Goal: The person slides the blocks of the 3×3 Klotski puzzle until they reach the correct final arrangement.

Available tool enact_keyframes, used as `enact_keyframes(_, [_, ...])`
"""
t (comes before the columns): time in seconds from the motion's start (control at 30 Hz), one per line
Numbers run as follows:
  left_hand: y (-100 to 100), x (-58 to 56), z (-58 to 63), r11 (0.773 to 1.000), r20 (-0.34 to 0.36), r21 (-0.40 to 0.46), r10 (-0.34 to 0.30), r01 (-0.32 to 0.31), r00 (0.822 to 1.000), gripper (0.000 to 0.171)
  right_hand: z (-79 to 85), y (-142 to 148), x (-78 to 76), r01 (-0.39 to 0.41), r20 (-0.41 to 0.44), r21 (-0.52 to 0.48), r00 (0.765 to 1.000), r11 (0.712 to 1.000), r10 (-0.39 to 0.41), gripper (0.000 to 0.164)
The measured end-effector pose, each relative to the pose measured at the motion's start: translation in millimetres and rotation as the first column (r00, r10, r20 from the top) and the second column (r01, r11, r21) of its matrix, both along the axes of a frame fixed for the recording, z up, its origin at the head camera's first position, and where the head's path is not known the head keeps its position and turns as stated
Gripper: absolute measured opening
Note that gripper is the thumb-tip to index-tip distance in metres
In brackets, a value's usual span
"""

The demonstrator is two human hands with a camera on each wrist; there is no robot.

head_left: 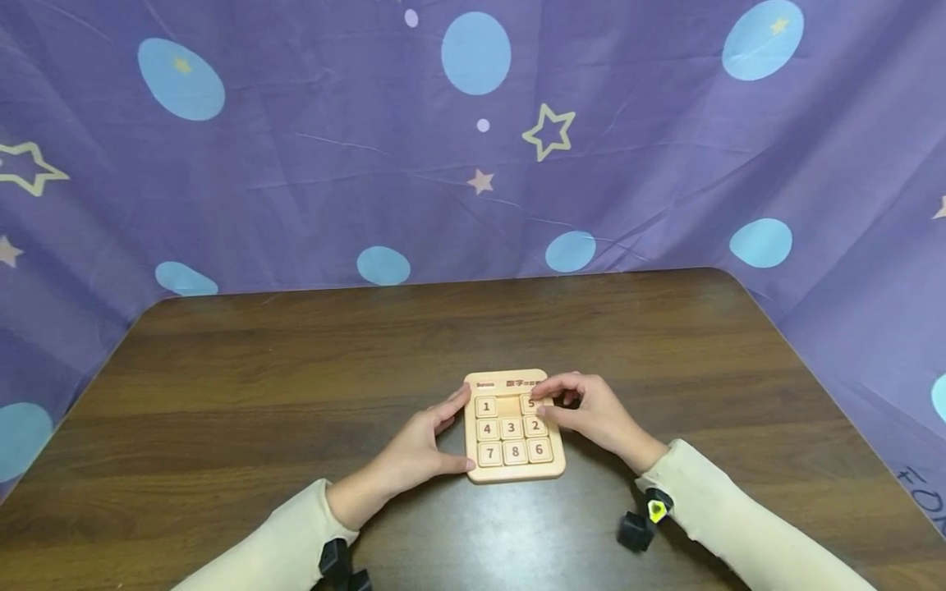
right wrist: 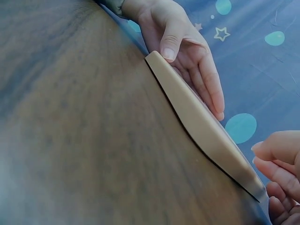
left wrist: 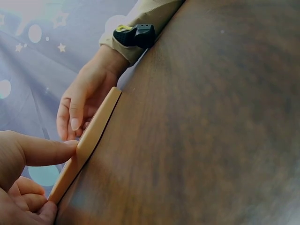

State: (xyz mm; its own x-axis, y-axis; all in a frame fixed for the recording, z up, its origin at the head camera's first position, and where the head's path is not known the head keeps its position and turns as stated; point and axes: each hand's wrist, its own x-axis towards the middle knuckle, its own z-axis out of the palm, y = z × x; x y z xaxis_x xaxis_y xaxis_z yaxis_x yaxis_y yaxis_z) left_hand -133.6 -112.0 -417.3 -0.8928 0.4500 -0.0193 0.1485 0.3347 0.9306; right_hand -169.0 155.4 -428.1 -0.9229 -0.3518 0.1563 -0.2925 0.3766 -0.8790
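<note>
A pale wooden number slide puzzle [head_left: 515,474] lies flat on the brown table. Tile 1 [head_left: 485,406] is in its top row at the left, tile 5 [head_left: 527,403] at the right, with a gap between them. Tiles 4, 3, 2 fill the middle row and 7, 8, 6 the bottom one. My left hand [head_left: 414,447] holds the puzzle's left side, thumb by the near corner and fingers along the far part. At the upper right, my right hand [head_left: 594,410] has its index finger and thumb at tile 5, partly covering it; its other fingers are bent under.
The wooden table [head_left: 296,369] extends around the puzzle to rounded far corners. Behind it hangs a purple cloth [head_left: 310,164] with blue dots and stars. Black devices [head_left: 637,529] are strapped at both wrists over pale sleeves.
</note>
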Motion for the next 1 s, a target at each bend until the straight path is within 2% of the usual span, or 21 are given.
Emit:
enact_keyframes(0.57, [0, 1.0, 4.2, 1.0, 0.014, -0.001, -0.003, 0.003, 1.0, 0.088, -0.5, 1, 0.5, 0.043, -0.015, 0.041, 0.999, 0.998, -0.042, 0.025])
enact_keyframes(1.0, [0, 1.1, 3.8, 1.0, 0.024, 0.008, 0.007, -0.007, 1.0, 0.088, -2.8, -6, 3.7, 0.062, -0.051, -0.003, 0.997, 0.998, -0.062, 0.024])
